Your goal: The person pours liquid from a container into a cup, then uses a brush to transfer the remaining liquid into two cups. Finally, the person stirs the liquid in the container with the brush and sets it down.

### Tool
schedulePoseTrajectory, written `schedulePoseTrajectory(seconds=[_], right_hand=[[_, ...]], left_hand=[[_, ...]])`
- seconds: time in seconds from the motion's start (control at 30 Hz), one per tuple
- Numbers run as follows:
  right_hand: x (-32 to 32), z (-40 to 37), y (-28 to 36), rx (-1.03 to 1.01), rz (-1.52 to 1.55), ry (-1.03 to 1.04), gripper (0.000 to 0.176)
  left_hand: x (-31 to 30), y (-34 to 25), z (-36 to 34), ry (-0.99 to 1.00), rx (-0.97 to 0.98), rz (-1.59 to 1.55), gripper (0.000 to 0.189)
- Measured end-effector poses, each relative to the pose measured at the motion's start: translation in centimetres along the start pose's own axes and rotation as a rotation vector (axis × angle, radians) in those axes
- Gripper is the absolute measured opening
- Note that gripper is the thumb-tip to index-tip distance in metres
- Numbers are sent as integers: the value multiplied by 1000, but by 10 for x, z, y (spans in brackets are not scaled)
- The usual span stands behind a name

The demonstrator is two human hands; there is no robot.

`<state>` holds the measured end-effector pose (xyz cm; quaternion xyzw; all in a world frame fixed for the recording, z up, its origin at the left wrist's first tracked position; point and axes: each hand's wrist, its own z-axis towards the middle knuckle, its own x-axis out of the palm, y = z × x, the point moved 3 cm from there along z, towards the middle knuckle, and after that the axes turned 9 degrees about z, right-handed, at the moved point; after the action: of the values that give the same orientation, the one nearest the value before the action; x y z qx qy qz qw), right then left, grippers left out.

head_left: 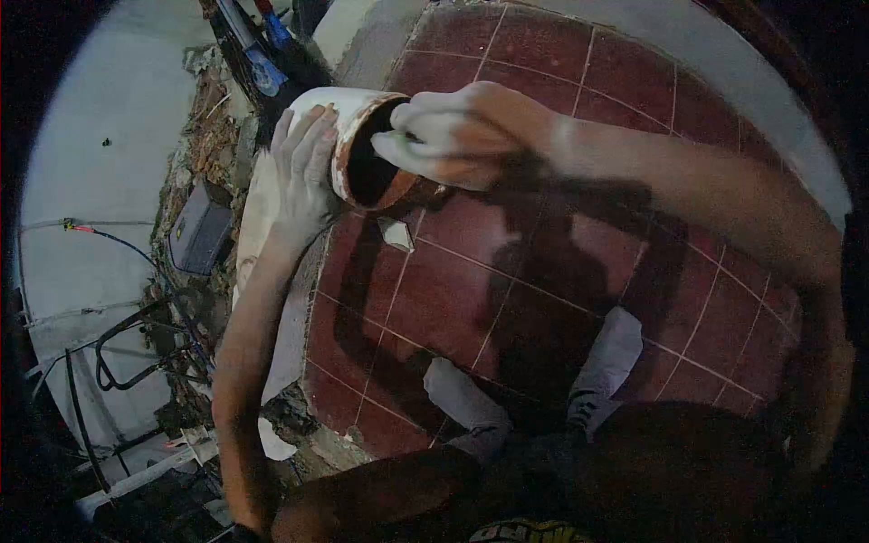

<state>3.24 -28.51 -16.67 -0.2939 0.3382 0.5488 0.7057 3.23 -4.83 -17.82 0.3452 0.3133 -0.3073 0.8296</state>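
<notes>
A white cylindrical pot (344, 98) with a chipped, reddish-brown rim lies tilted, its dark opening facing right. My left hand (306, 167) lies against the pot's outer left side with its fingers spread. At the opening's right edge is my right hand (448, 136), its fingers curled and pressed together. Whatever those fingers hold, if anything, is hidden. Both hands look pale, as if dusty. Just below the pot, a small whitish chip (396, 234) rests on the red tiles.
Red floor tiles (453, 271) extend under my two feet in pale socks (606, 357). On the left are a grey box (200, 228), broken rubble, and dark cables (136, 244). Blue-handled tools (264, 72) stand behind the pot. A white piece (275, 440) lies at lower left.
</notes>
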Motion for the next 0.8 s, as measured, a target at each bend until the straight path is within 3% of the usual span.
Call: schedulePoseTrajectory(seconds=[0.1,0.2,0.27,0.4,0.47,0.5,0.57,0.6,0.67,0.8], right_hand=[[14,-4,4,34,2,45,18],[25,-10,9,-57,-57,-53,28],[28,-9,12,206,30,206,29],[33,-14,14,396,166,145,30],[29,-19,16,550,439,214,32],[37,-25,12,549,439,214,32],[44,-30,15,19,187,-50,38],[45,-32,17,18,187,-49,38],[51,-39,9,525,616,-47,42],[59,-52,5,735,857,-192,46]], left_hand=[[0,-7,5,18,-3,37,72],[8,-13,-2,22,24,63,65],[13,-17,-10,44,40,82,62],[12,-30,-13,67,41,135,56],[10,-36,-9,50,30,143,55],[10,-39,-5,78,20,171,54],[9,-39,-3,106,8,196,54],[11,-38,-2,118,35,216,53],[12,-37,-3,133,57,238,53],[17,-38,-6,212,119,280,52]])
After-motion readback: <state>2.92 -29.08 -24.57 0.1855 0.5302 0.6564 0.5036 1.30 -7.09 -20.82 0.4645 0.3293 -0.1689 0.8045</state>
